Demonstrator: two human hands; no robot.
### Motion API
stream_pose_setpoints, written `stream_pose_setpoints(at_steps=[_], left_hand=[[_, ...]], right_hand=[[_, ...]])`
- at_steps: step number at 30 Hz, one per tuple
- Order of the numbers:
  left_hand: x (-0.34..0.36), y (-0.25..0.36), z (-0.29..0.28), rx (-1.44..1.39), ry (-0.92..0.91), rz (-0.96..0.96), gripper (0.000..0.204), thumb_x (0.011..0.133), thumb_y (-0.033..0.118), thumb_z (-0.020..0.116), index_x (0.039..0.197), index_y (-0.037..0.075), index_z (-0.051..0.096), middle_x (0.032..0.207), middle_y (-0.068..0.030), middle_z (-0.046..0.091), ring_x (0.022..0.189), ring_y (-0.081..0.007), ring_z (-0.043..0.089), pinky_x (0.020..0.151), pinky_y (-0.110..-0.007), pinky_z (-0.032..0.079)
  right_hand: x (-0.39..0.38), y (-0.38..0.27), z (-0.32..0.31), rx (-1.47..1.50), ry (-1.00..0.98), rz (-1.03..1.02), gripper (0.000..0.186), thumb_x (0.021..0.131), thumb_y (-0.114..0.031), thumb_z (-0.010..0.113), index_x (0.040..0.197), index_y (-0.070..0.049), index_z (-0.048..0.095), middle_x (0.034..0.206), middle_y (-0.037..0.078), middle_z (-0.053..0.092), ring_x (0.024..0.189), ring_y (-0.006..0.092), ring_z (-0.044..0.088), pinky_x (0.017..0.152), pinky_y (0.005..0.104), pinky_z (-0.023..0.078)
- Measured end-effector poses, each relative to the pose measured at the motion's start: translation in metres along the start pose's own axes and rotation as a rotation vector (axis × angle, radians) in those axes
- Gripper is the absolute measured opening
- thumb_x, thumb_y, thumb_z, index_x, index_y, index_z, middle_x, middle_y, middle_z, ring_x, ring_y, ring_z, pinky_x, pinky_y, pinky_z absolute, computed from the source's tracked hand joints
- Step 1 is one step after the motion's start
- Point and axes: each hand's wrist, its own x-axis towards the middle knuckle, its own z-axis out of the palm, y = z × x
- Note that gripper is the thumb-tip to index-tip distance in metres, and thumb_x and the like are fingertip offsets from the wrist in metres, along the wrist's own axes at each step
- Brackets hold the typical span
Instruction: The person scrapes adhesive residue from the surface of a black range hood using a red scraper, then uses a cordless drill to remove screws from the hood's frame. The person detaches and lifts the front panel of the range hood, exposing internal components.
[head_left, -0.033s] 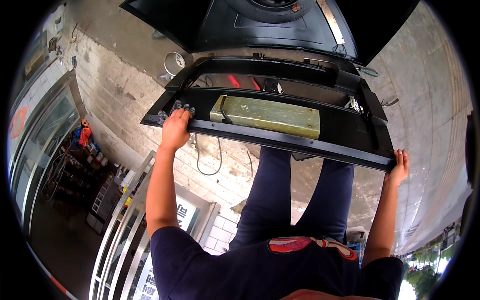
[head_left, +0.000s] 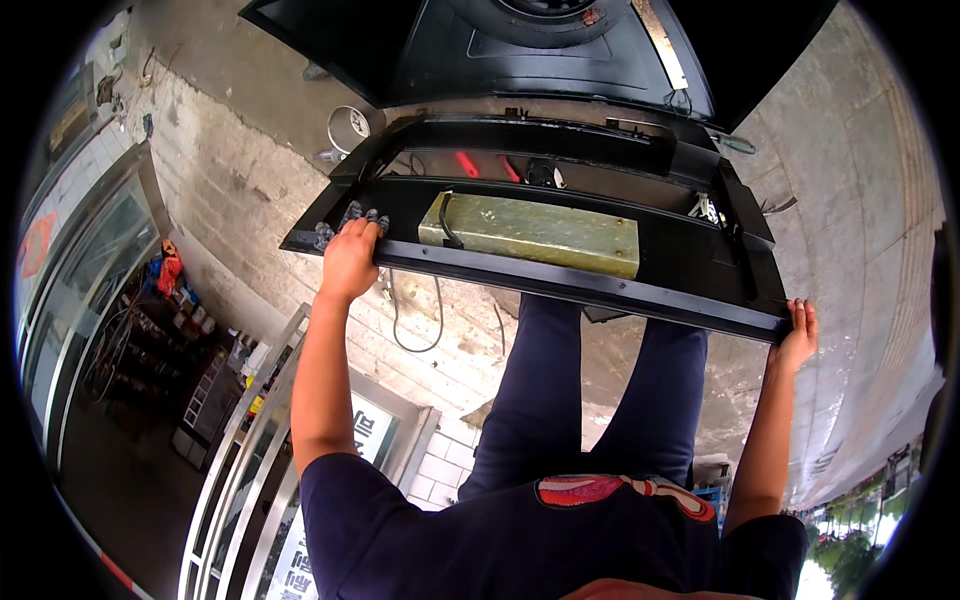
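A wide black frame panel (head_left: 690, 262) lies across in front of my legs, held up at its two near corners. My left hand (head_left: 350, 262) grips its near left rail from above; its fingertips look dark grey and mottled, whether from a covering or something under them I cannot tell. My right hand (head_left: 797, 338) curls round the near right corner, its thumb mostly hidden. Fixed along the panel's near part is a dull yellow-green rectangular metal beam (head_left: 540, 235), with a black strap near its left end. An opening behind it shows the ground through the panel.
Beyond the panel stands a large black body (head_left: 430, 70) with a tyre (head_left: 550, 22) in it. A white bucket (head_left: 348, 127) is at the far left. Under the panel's left part hangs a dark cable loop (head_left: 441, 310). Metal-framed glass doors (head_left: 100, 300) and shelves of goods are left.
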Motion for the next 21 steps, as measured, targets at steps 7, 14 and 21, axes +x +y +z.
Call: stream_pose_setpoints(at_steps=[7,14,21], left_hand=[[0.005,0.003,-0.002,0.016,-0.010,0.028,0.029,0.063,-0.007,0.056,0.089,0.006,0.055,0.089,-0.0102,0.056,0.091,-0.0320,0.056,0.074,-0.042,0.048],[0.001,0.004,-0.002,0.024,-0.029,0.014,0.028,0.064,-0.007,0.057,0.089,0.006,0.055,0.089,-0.0096,0.056,0.090,-0.0316,0.055,0.074,-0.042,0.048],[0.003,0.004,-0.007,0.008,-0.029,0.016,0.030,0.064,-0.007,0.056,0.091,0.007,0.053,0.092,-0.0114,0.055,0.093,-0.0343,0.055,0.076,-0.043,0.048]], right_hand=[[-0.011,-0.013,0.007,0.036,0.018,0.014,0.032,0.088,-0.003,0.061,0.117,0.008,0.054,0.107,0.016,0.063,0.095,0.0206,0.064,0.087,0.0302,0.049],[-0.012,-0.015,0.009,0.086,0.009,0.093,0.032,0.088,-0.001,0.061,0.117,0.009,0.053,0.109,0.015,0.062,0.101,0.0209,0.062,0.090,0.0300,0.048],[-0.016,-0.027,0.012,0.076,-0.012,0.107,0.036,0.087,-0.002,0.062,0.120,0.009,0.053,0.112,0.015,0.061,0.102,0.0202,0.061,0.090,0.0304,0.047]])
